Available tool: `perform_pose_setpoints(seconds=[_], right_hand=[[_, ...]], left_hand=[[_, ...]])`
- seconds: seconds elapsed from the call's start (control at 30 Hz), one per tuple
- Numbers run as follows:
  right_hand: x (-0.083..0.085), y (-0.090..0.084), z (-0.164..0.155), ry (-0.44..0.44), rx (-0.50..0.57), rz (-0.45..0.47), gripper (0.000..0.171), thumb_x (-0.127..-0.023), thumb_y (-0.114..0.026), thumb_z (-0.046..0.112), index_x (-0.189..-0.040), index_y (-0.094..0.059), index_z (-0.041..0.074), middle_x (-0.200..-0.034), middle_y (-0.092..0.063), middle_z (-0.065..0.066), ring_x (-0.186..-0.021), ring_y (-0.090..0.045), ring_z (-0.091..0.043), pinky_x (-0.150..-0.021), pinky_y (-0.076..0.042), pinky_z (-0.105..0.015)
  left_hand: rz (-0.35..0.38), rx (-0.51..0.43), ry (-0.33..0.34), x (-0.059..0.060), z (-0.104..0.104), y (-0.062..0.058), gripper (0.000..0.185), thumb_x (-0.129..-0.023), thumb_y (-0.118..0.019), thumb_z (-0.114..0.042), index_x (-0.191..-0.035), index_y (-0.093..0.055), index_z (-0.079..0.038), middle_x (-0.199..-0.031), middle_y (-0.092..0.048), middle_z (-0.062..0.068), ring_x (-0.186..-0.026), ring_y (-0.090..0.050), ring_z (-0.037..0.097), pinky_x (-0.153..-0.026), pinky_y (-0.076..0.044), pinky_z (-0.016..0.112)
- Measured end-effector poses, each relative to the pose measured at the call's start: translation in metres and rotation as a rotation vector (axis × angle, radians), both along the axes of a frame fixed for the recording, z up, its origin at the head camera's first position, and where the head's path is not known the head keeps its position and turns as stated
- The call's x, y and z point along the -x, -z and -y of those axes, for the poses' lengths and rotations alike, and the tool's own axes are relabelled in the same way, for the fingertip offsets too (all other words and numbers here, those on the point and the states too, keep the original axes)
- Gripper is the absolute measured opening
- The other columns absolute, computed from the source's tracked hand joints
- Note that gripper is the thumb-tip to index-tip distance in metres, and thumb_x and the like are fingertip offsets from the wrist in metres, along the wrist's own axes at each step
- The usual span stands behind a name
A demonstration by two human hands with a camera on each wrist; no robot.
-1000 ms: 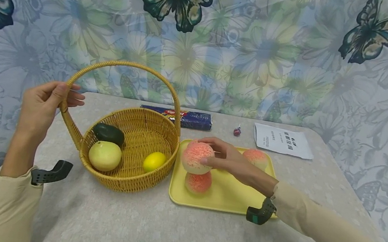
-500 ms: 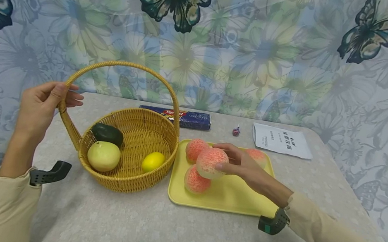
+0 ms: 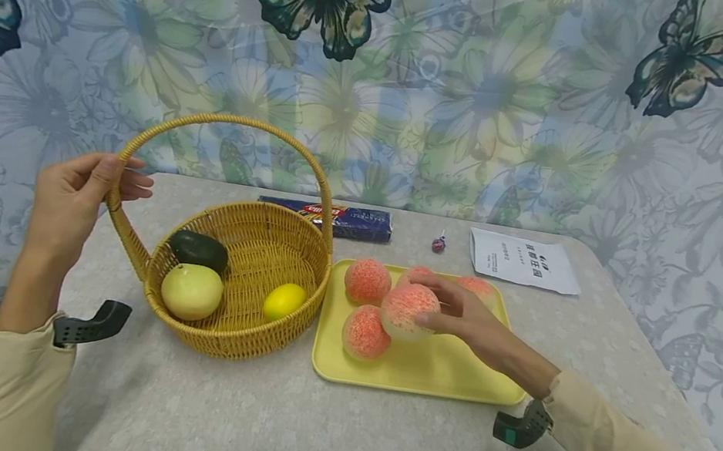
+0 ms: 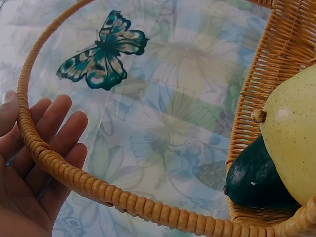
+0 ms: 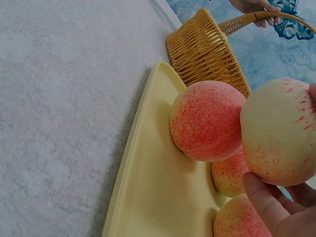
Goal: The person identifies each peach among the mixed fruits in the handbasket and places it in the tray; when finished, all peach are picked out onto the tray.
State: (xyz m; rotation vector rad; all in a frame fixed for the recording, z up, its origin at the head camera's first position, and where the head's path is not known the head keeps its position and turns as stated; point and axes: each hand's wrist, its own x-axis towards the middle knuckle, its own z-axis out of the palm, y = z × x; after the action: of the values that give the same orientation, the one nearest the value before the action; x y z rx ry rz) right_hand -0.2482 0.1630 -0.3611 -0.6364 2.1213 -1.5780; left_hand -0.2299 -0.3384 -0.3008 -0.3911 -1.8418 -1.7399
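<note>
My left hand [image 3: 64,204] grips the arched handle [image 3: 230,120] of a wicker basket [image 3: 224,345] on its left side, thumb in front and fingers behind. Inside the basket lie a dark green oblong fruit like an avocado [image 3: 199,250], a speckled pale yellow pear-like fruit [image 4: 296,128] with a short stem, and a lemon [image 3: 285,301]. Above a yellow tray [image 3: 444,378], my right hand [image 3: 469,321] holds a pink and cream peach [image 3: 409,310] between thumb and fingers. Several more peaches rest on the tray, among them a redder peach [image 5: 207,121]; those at the back are partly hidden by my hand.
Behind the basket lies a dark blue spaghetti pack [image 3: 362,223]. A wrapped lollipop [image 3: 439,244] and a white printed packet [image 3: 524,261] lie along the back of the table [image 3: 275,431]. A butterfly-patterned curtain [image 3: 421,110] hangs behind.
My right hand has moved right and slightly down with the peach, from over the tray's left peaches, uncovering them and another behind. The left hand keeps its grip on the basket handle.
</note>
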Motion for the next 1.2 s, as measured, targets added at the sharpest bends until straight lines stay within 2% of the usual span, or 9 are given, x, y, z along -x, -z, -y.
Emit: perform_pose_setpoints(seconds=[0.13,0.37,0.63,0.87,1.2], right_hand=[[-0.001,0.002,-0.006,0.005,-0.014,0.000,0.059,-0.092,-0.064,0.025,-0.146,-0.039,0.017,-0.154,-0.030,-0.001,-0.134,-0.040,-0.031,-0.094,-0.047,-0.041],[-0.001,0.007,-0.018,0.032,-0.057,-0.025,0.058,-0.093,-0.063,0.028,-0.145,-0.040,0.018,-0.148,-0.041,-0.005,-0.134,-0.041,-0.032,-0.099,-0.047,-0.043],[0.002,0.016,-0.025,0.054,-0.095,-0.017,0.058,-0.092,-0.065,0.029,-0.143,-0.042,0.018,-0.146,-0.043,-0.005,-0.134,-0.042,-0.030,-0.101,-0.045,-0.045],[0.003,0.023,-0.027,0.040,-0.097,-0.049,0.056,-0.091,-0.066,0.027,-0.141,-0.045,0.015,-0.145,-0.045,-0.006,-0.133,-0.042,-0.031,-0.105,-0.041,-0.048],[0.000,0.029,-0.026,0.021,-0.077,-0.073,0.056,-0.090,-0.068,0.021,-0.140,-0.046,0.011,-0.141,-0.049,-0.009,-0.130,-0.045,-0.031,-0.104,-0.040,-0.043]], left_hand=[[0.014,0.016,-0.021,0.000,0.000,0.000,0.033,-0.097,-0.056,-0.019,-0.109,-0.064,0.011,-0.083,-0.073,0.002,-0.073,-0.071,0.011,-0.073,-0.054,0.015],[0.017,0.010,-0.022,0.000,-0.001,-0.001,0.034,-0.097,-0.056,-0.019,-0.109,-0.064,0.011,-0.082,-0.073,0.002,-0.073,-0.071,0.011,-0.072,-0.054,0.015],[0.011,0.009,-0.028,0.000,-0.001,-0.001,0.033,-0.097,-0.057,-0.019,-0.108,-0.064,0.012,-0.082,-0.073,0.003,-0.072,-0.071,0.012,-0.072,-0.055,0.015],[-0.003,-0.002,-0.019,0.000,-0.001,0.000,0.034,-0.097,-0.056,-0.017,-0.108,-0.063,0.014,-0.081,-0.073,0.003,-0.071,-0.071,0.012,-0.072,-0.055,0.016],[-0.003,-0.009,-0.006,0.000,-0.001,0.000,0.033,-0.097,-0.056,-0.017,-0.107,-0.064,0.013,-0.081,-0.073,0.003,-0.071,-0.071,0.012,-0.071,-0.055,0.016]])
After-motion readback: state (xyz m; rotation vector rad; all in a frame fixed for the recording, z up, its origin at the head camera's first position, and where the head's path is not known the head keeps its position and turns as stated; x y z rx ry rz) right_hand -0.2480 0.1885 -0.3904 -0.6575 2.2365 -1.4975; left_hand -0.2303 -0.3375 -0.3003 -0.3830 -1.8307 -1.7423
